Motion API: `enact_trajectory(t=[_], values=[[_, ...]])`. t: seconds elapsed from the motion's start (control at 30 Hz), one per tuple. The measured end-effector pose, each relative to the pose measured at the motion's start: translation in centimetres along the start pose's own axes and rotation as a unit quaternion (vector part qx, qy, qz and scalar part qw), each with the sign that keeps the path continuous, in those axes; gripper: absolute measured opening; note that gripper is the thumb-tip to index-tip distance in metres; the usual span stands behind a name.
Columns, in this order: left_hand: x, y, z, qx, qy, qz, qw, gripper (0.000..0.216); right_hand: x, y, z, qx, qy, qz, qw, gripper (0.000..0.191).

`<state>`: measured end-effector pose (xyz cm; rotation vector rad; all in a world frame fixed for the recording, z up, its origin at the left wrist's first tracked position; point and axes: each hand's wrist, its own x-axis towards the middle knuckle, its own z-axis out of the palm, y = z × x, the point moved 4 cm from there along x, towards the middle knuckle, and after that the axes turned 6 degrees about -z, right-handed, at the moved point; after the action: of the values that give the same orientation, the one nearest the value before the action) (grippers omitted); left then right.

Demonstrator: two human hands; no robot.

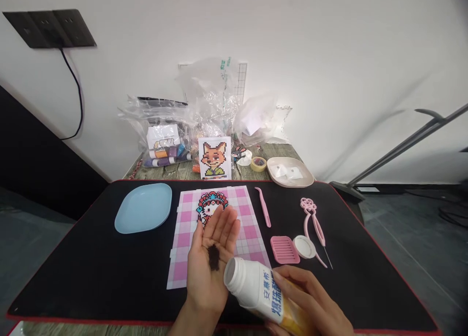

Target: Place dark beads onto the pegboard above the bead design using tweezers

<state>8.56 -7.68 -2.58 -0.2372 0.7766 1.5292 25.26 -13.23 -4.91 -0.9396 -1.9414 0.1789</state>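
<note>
My left hand (208, 267) is palm up and slightly cupped, its fingers stretched forward, holding a small pile of tiny black beads (213, 257). My right hand (310, 299) is closed around a white and yellow bottle (258, 287). The bottle is uncapped and tilted, its mouth beside the left palm, close to the beads. A round white cap (304, 247) lies on the mat. Under the left hand is a pink checked sheet (179, 263) with a pixel-bead figure (212, 202) on it, partly hidden by the fingers.
A blue tray (144, 209) sits at the left of the black mat (102, 277). Pink tweezers (263, 208), a ridged pink tray (284, 249) and a pink pointed tool (319, 228) lie on the right. Behind are a fox picture (215, 158), bags (164, 131), tape (258, 164) and a beige dish (307, 177).
</note>
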Motion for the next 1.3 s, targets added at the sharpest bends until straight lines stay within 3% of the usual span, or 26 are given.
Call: enact_trajectory(t=[0.27, 0.47, 0.7, 0.93, 1.17, 1.3], values=[[-0.5, 1.2, -2.3, 0.031, -0.015, -0.008, 0.999, 0.055, -0.7, -2.0, 1.1, -0.069, -0.080, -0.098, 0.990, 0.050], [-0.9, 2.1, -3.5, 0.038, -0.013, -0.005, 0.999, 0.055, -1.5, -3.6, 2.5, -0.091, -0.071, -0.085, 0.990, 0.054], [-1.9, 2.3, -2.8, -0.005, -0.009, 0.000, 1.000, 0.056, -0.5, -3.5, 1.8, -0.055, -0.068, -0.096, 0.991, 0.053], [-1.5, 1.0, -2.4, -0.072, -0.003, -0.029, 0.997, 0.063, -2.5, -2.4, 2.6, 0.067, 0.022, 0.031, 0.997, 0.045], [-1.2, 0.7, -2.5, -0.107, -0.010, -0.061, 0.992, 0.051, -3.1, -1.5, 3.4, 0.014, -0.071, -0.001, 0.997, 0.068], [-1.2, 0.4, -2.5, -0.099, -0.020, -0.076, 0.992, 0.055, -1.2, -2.6, 2.0, 0.011, -0.065, -0.030, 0.997, 0.052]])
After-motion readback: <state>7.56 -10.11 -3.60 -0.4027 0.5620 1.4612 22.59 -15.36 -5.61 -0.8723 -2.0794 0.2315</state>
